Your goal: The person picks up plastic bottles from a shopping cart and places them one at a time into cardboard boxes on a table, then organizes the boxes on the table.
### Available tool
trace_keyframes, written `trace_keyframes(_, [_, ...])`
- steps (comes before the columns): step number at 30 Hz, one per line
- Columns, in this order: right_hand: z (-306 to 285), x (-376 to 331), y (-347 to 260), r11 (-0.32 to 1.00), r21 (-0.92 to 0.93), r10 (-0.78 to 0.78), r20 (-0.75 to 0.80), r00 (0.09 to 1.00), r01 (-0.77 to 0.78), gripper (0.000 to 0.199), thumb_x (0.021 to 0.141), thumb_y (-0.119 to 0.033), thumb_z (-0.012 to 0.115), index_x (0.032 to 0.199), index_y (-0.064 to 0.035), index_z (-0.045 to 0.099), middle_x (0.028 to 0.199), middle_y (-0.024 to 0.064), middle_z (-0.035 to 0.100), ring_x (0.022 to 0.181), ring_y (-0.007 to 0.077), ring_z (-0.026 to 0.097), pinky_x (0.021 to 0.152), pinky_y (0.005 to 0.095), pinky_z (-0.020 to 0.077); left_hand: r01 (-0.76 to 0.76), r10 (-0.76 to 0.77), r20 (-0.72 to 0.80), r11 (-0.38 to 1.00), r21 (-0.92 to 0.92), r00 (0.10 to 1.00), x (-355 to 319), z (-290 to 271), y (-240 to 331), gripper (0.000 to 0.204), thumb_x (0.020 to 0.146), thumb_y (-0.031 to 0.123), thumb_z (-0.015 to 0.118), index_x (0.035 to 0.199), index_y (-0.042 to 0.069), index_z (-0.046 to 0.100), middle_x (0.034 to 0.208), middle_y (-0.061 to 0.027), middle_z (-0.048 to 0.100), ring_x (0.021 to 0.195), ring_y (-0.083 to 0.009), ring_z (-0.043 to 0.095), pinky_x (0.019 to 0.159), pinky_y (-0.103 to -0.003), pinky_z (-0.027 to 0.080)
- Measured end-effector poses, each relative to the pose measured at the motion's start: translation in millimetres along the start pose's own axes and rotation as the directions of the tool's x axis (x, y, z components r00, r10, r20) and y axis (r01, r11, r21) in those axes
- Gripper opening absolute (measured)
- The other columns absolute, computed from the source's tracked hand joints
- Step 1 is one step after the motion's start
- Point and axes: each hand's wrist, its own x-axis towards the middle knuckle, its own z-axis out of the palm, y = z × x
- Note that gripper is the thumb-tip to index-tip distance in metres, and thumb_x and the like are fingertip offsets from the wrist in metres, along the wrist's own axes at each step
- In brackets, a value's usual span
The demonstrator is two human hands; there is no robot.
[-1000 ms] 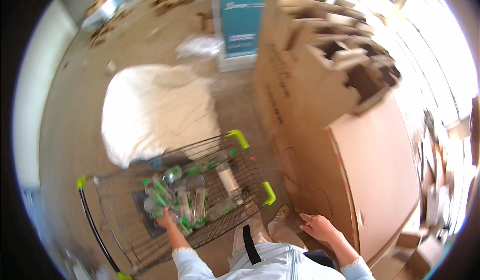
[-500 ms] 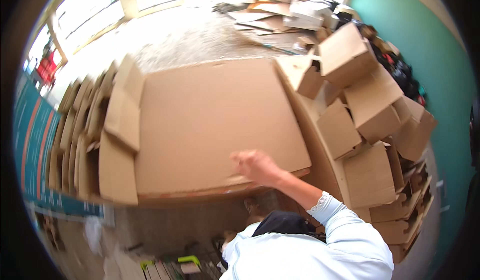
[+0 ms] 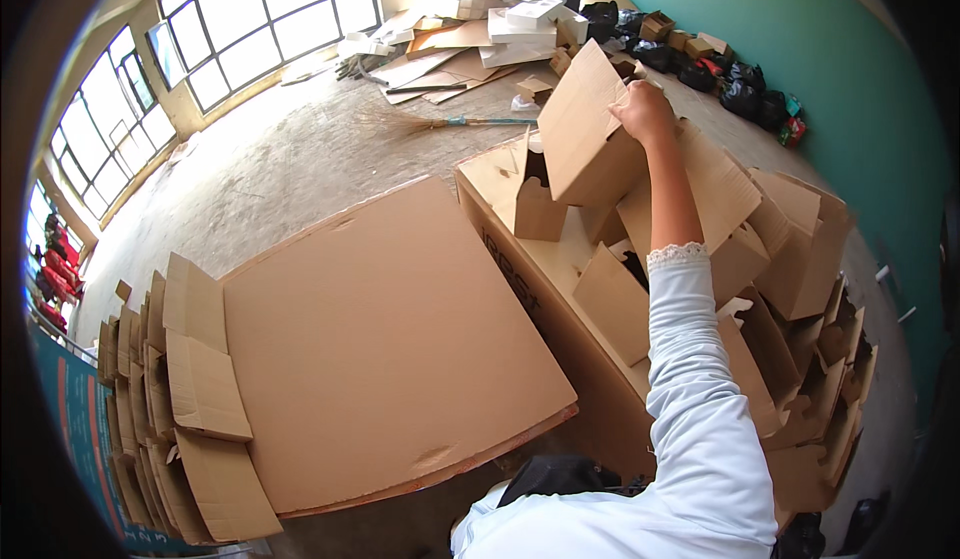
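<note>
My right arm, in a pale blue sleeve with a lace cuff, stretches forward to the pile at the right. There my right hand (image 3: 645,114) grips the upper edge of a brown cardboard box (image 3: 580,129), fingers closed over its rim. The box sits tilted on top of other open cardboard boxes (image 3: 612,299). These are heaped on a large long carton (image 3: 500,174). My left hand is out of view.
A wide cardboard-topped surface (image 3: 390,339) lies before me. Folded cartons (image 3: 205,344) stand in a row along its left side. Farther off are a broom (image 3: 420,121), scrap cardboard and foam (image 3: 470,54), black bags (image 3: 742,94) and a green wall (image 3: 850,79).
My right hand has gone from above the cardboard surface to the box on the right-hand pile and taken hold of it. The view has turned right and tilted up.
</note>
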Motion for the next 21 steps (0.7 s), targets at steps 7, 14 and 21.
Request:
trace_keyframes(7, [-50, -63, -99, 0.86, 0.244, -0.384, -0.271, 0.883, 0.449, 0.013, 0.08, -0.01, 0.062, 0.09, -0.007, 0.054, 0.075, 0.0146, 0.06, 0.076, 0.0339, 0.059, 0.068, 0.0436, 0.0452, -0.113, 0.099, -0.194, 0.992, -0.063, 0.976, -16, -64, 49, 0.042, 0.086, 0.021, 0.058, 0.123, 0.004, 0.049, 0.113, -0.0148, 0.058, 0.093, -0.0265, 0.06, 0.077, -0.038, 0.05])
trace_keyframes(14, [-56, -176, -215, 0.26, 0.345, -0.889, -0.28, 0.363, 0.902, 0.009, 0.072, -0.006, 0.054, 0.081, -0.0078, 0.053, 0.066, 0.0039, 0.051, 0.066, 0.0198, 0.056, 0.072, 0.0334, 0.0422, -0.442, 0.317, -0.323, 0.764, -0.471, 0.892, -43, -219, 156, 0.042, 0.088, 0.016, 0.057, 0.126, 0.002, 0.048, 0.115, -0.0165, 0.058, 0.094, -0.0272, 0.06, 0.078, -0.037, 0.051])
trace_keyframes(21, [-31, -312, -269, -0.113, 0.567, -0.976, -0.219, 0.016, 0.816, 0.015, 0.07, -0.006, 0.059, 0.07, -0.0096, 0.045, 0.062, 0.0013, 0.044, 0.062, 0.0162, 0.048, 0.07, 0.0279, 0.0407, 0.041, 0.167, 0.54, 0.935, -0.352, 0.825, -7, -69, 180, 0.089, 0.068, 0.031, 0.072, 0.138, 0.0, 0.027, 0.108, -0.0104, 0.047, 0.08, -0.0159, 0.052, 0.063, -0.028, 0.045])
